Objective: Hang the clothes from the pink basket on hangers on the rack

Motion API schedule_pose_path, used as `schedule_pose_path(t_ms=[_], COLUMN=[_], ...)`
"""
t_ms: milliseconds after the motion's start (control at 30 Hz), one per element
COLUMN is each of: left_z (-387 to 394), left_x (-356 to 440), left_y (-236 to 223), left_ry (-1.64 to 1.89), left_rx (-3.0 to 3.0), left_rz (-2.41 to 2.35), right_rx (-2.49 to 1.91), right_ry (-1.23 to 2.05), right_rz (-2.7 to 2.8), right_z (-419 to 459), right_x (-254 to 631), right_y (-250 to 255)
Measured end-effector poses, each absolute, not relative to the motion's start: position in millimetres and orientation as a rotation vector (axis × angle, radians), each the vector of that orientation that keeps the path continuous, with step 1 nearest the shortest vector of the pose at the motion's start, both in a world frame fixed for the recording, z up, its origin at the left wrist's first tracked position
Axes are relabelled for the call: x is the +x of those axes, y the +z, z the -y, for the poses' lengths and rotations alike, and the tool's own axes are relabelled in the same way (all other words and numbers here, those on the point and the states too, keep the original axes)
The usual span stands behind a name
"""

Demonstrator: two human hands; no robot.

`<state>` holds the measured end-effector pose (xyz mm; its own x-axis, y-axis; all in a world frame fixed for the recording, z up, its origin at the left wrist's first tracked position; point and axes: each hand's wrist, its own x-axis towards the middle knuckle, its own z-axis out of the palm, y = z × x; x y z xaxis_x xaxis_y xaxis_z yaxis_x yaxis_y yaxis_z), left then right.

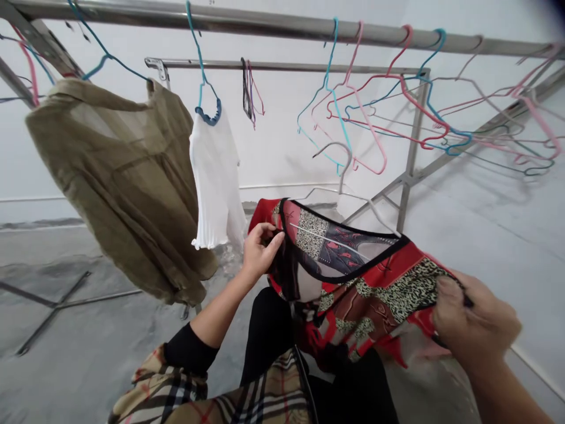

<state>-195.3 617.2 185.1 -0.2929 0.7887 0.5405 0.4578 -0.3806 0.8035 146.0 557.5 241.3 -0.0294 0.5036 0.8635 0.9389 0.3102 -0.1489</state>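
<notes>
A plain white back wall (pixel 273 153) meets a white right-hand wall (pixel 507 247), where faint, soft shadows fall in pale, even light. Below spreads a grey, blotchy, cement-like floor (pixel 110 365) — smooth-looking, with darker patches. A thick, round, silvery metal rail (pixel 273 23) crosses the top; behind it runs a thinner silvery metal rail (pixel 291 66) — and at left, crossed dark metal bars (pixel 55 305) sit low, near the floor

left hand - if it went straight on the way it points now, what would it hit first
The red patterned garment: the left hand is right at its black-edged neckline. Beyond that, the pale hanger seems next in line, though depth is unclear from this view.
</notes>
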Motion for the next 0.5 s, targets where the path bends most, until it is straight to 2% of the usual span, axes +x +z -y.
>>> schedule_pose_path(t_ms=[200,500], left_z=[-617,-591], left_x=[-188,-157], left_y=[140,114], left_ry=[1.617,1.597], left_rx=[1.488,1.364], left_rz=[-1.524,-1.424], right_rx=[-1.138,-0.876], right_ry=[-0.773,-0.525], right_rz=[1.547,1.517], right_z=[-585,-670], right_x=[117,20], right_y=[274,362])
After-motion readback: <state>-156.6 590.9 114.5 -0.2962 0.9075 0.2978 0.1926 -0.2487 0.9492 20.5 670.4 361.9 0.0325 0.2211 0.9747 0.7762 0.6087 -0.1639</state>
